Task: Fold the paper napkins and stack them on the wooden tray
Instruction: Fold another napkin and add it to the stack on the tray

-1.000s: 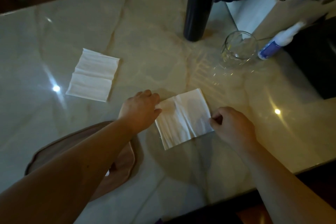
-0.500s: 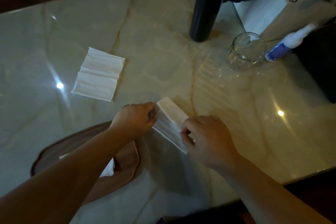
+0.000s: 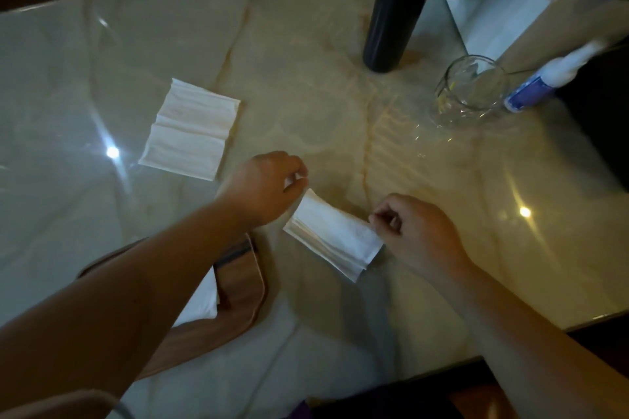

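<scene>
A white paper napkin (image 3: 332,236), folded into a narrow strip, lies on the marble table between my hands. My left hand (image 3: 263,185) pinches its far left corner. My right hand (image 3: 413,233) pinches its near right end. A second napkin (image 3: 190,129), flat and creased, lies further left on the table. The wooden tray (image 3: 243,286) sits near the front edge, mostly hidden under my left forearm, with a folded white napkin (image 3: 200,301) showing on it.
A tall dark bottle (image 3: 394,7) stands at the back. Beside it are a clear glass (image 3: 471,88), a white and blue tube (image 3: 544,78) and a white box (image 3: 503,20). The table's front edge (image 3: 442,369) runs close to my right forearm.
The open napkin has been folded in half into a narrow strip. My right hand carried one edge across to the left, then moved back right along the strip. My left hand shifted up.
</scene>
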`<state>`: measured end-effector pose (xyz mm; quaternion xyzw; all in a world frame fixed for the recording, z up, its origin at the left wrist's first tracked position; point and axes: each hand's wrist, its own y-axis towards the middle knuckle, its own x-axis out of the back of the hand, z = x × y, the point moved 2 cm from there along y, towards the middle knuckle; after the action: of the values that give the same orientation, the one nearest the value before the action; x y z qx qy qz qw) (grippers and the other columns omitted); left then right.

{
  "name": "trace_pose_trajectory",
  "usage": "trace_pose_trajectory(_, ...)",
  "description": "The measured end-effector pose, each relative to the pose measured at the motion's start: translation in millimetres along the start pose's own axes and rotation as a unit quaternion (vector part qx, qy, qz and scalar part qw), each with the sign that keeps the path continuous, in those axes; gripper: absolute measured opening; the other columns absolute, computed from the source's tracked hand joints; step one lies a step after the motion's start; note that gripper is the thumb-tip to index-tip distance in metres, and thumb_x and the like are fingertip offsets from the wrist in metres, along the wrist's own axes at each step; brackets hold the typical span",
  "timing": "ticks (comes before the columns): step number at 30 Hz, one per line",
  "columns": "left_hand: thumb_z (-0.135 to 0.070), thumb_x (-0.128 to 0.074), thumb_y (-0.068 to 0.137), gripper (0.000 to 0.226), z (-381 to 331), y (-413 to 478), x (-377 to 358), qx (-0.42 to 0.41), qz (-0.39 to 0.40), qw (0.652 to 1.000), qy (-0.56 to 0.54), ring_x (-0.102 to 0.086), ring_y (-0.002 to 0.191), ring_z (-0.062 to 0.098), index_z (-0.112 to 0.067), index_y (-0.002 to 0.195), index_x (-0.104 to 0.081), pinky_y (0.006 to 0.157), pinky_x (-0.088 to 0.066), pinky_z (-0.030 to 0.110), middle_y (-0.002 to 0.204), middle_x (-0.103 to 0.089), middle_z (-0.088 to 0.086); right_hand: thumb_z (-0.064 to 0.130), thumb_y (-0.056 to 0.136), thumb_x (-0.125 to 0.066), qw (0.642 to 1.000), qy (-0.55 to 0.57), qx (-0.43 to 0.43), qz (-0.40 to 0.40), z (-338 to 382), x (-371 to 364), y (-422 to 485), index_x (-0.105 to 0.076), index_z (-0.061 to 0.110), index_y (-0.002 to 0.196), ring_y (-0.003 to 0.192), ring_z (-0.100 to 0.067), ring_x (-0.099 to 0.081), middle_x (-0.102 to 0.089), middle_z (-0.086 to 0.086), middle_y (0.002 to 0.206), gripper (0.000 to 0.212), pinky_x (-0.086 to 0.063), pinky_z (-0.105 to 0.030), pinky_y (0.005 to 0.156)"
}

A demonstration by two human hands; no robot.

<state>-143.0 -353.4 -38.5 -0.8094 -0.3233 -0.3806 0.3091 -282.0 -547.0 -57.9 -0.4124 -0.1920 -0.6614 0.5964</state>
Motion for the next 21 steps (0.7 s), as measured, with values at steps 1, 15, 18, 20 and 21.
trace_pose_trajectory(1, -0.031, -0.055, 0.088, 0.016, -4.5, 3.8, -4.0, -0.016, 0.013, 1.0, 0.008, -0.057, 0.077, 0.015, -0.021, 0.095, -0.064, 0.075, -0.05, 0.031, 0.088, -0.059, -0.004, 0.032, 0.081, -0.066, 1.0, -0.001, -0.006, -0.002, -2.1, 0.1, 2.1, -0.064, 0.027, 0.081, 0.065, -0.008, -0.055, -0.059, 0.012, 0.072, 0.006, -0.041, -0.025, 0.056)
trace_pose_trajectory(15, -0.015, -0.058, 0.085, 0.033, 16.1, 15.4, -11.1, -0.06, 0.115, 0.988, 0.081, -0.058, 0.098, 0.024, -0.021, 0.117, -0.061, 0.089, -0.049, 0.04, 0.114, -0.059, 0.006, 0.029, 0.07, -0.062, 0.994, -0.057, 0.084, 0.041, -28.9, -2.9, -6.6, -0.064, 0.019, 0.091, 0.082, -0.019, -0.059, -0.059, 0.002, 0.09, 0.024, -0.051, -0.039, 0.073)
trace_pose_trajectory(18, -0.019, -0.061, 0.083, 0.034, 16.8, 15.0, -15.8, -0.084, 0.115, 0.986, 0.087, -0.057, 0.099, 0.024, -0.021, 0.117, -0.062, 0.087, -0.05, 0.042, 0.113, -0.057, 0.007, 0.029, 0.069, -0.062, 0.993, -0.071, 0.093, 0.027, -30.5, -7.9, -2.5, -0.064, 0.018, 0.087, 0.081, -0.023, -0.059, -0.059, 0.0, 0.087, 0.021, -0.051, -0.042, 0.071)
trace_pose_trajectory(20, -0.013, -0.062, 0.08, 0.03, 13.7, 16.2, -18.7, -0.1, 0.101, 0.986, 0.086, -0.058, 0.094, 0.026, -0.018, 0.109, -0.066, 0.082, -0.052, 0.044, 0.107, -0.059, 0.009, 0.025, 0.07, -0.062, 0.991, -0.069, 0.11, 0.015, -28.1, -9.2, 1.8, -0.064, 0.016, 0.082, 0.076, -0.024, -0.059, -0.06, -0.002, 0.084, 0.015, -0.051, -0.043, 0.067)
trace_pose_trajectory(21, -0.011, -0.062, 0.079, 0.027, 12.6, 16.7, -19.5, -0.103, 0.091, 0.987, 0.086, -0.059, 0.091, 0.027, -0.016, 0.104, -0.068, 0.079, -0.052, 0.044, 0.104, -0.06, 0.009, 0.023, 0.071, -0.059, 0.99, -0.069, 0.12, 0.006, -26.9, -8.4, 4.0, -0.065, 0.016, 0.081, 0.075, -0.025, -0.06, -0.061, -0.003, 0.082, 0.014, -0.051, -0.042, 0.066)
